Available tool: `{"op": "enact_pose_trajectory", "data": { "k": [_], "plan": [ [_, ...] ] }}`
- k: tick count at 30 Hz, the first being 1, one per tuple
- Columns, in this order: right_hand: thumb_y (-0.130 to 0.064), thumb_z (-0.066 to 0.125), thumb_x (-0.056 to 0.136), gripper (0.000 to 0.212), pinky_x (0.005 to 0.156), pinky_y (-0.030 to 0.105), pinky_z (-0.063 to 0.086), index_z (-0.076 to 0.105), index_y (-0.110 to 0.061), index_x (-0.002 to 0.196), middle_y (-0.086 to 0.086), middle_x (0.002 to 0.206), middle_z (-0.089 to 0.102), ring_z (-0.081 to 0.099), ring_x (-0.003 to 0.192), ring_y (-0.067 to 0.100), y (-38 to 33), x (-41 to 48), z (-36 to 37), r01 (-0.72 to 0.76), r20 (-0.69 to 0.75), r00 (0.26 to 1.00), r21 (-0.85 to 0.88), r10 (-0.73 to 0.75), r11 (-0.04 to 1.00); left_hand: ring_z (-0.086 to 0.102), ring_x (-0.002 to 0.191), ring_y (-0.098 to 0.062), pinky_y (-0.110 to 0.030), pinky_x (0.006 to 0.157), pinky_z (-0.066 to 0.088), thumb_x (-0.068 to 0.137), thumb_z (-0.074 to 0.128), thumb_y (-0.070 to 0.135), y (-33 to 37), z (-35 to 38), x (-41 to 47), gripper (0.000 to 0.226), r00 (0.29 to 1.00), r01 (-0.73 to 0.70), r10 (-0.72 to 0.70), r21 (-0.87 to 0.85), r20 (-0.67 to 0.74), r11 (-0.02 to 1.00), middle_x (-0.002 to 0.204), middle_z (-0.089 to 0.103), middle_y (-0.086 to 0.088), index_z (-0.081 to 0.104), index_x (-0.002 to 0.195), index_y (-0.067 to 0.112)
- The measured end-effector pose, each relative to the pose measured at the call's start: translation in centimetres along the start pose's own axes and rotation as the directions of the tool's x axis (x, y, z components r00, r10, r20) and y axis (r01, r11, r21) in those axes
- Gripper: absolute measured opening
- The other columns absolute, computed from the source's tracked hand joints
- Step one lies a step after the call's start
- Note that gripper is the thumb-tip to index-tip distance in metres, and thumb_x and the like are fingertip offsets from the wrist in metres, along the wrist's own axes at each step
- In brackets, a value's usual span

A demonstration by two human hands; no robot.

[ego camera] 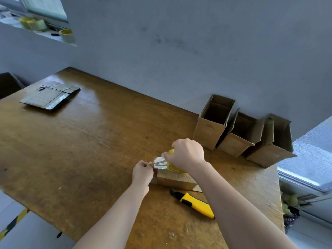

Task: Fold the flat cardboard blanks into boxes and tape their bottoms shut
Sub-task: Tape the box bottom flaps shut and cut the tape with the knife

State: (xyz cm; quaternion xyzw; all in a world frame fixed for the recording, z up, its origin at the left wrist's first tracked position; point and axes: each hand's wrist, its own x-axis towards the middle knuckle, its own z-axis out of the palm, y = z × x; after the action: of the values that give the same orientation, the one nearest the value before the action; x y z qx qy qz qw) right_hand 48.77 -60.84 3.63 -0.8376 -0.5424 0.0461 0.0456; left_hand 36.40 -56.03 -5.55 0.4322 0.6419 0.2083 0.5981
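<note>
Cardboard box (175, 179), lying on tabletop (107, 141) at 6 o'clock: left hand (142, 172) fingers (146, 164) pinch the clear tape end (158, 161), right hand (186, 153) fingers (168, 155) grip the tape roll (175, 168); strip best drawn taut, centred along the bottom seam.

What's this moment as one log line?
left hand pinches tape end | right hand holds roll | box beneath | knife on table

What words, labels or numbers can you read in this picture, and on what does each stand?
No text here can be read in full.
Small dark print on the side of the leftmost open box: too small and blurred to read.
Yellow utility knife: no lettering visible.
</note>
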Motion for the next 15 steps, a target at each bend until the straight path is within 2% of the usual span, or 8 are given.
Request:
{"op": "enact_pose_trajectory", "data": {
  "k": [3, 8, 11, 13, 15],
  "plan": [
    [-0.058, 0.051, 0.089, 0.046, 0.045, 0.019, 0.036, 0.071, -0.018, 0.097, -0.004, 0.081, 0.068, 0.055, 0.063, 0.010, -0.23, 0.01, -0.03, -0.002, -0.004, 1.000, -0.005, 0.002, 1.000, 0.061, 0.090, -0.024, -0.035, 0.079, 0.052, 0.097, 0.050, 0.017, -0.02, 0.10, 0.16, 0.011, 0.998, 0.057, -0.058, 0.007, 0.037, 0.998, 0.095, 0.063, -0.008, 0.060, 0.097, 0.012],
    [-0.058, 0.050, 0.089, 0.046, 0.048, 0.018, 0.040, 0.071, -0.018, 0.101, -0.004, 0.085, 0.069, 0.058, 0.067, 0.010, -0.21, -0.08, -0.16, -0.005, 0.009, 1.000, 0.011, 0.005, 1.000, 0.058, 0.076, -0.019, -0.025, 0.055, 0.046, 0.098, 0.049, 0.021, -0.22, 0.43, -0.11, 0.006, 0.993, 0.081, -0.086, 0.061, 0.083, 0.995, 0.089, 0.060, -0.006, 0.051, 0.097, 0.015],
    [-0.057, 0.051, 0.089, 0.045, 0.054, 0.019, 0.048, 0.072, -0.017, 0.098, -0.004, 0.081, 0.067, 0.061, 0.068, 0.011, -0.23, -0.10, -0.22, -0.005, 0.023, 1.000, 0.019, 0.005, 1.000, 0.054, 0.076, -0.018, -0.027, 0.059, 0.044, 0.098, 0.046, 0.028, -0.35, 0.61, -0.09, 0.011, 0.978, 0.155, -0.167, 0.102, 0.125, 0.983, 0.090, 0.059, -0.007, 0.044, 0.104, 0.019],
    [-0.056, 0.051, 0.088, 0.045, 0.054, 0.020, 0.049, 0.072, -0.017, 0.096, -0.004, 0.078, 0.067, 0.061, 0.066, 0.011, -0.27, -0.09, -0.30, -0.004, 0.026, 1.000, 0.019, 0.004, 1.000, 0.054, 0.074, -0.018, -0.028, 0.061, 0.041, 0.097, 0.044, 0.032, -0.08, 0.56, -0.25, 0.025, 0.960, 0.208, -0.231, 0.146, 0.160, 0.967, 0.089, 0.059, -0.007, 0.052, 0.109, 0.012],
    [-0.056, 0.052, 0.088, 0.044, 0.053, 0.019, 0.048, 0.072, -0.017, 0.094, -0.004, 0.078, 0.067, 0.061, 0.066, 0.011, -0.24, 0.00, -0.29, -0.005, 0.025, 1.000, 0.020, 0.005, 1.000, 0.054, 0.079, -0.019, -0.028, 0.062, 0.041, 0.096, 0.046, 0.032, 0.12, 0.37, -0.17, 0.034, 0.963, 0.169, -0.206, 0.206, 0.173, 0.964, 0.095, 0.060, -0.007, 0.052, 0.123, 0.011]
  ]
}}
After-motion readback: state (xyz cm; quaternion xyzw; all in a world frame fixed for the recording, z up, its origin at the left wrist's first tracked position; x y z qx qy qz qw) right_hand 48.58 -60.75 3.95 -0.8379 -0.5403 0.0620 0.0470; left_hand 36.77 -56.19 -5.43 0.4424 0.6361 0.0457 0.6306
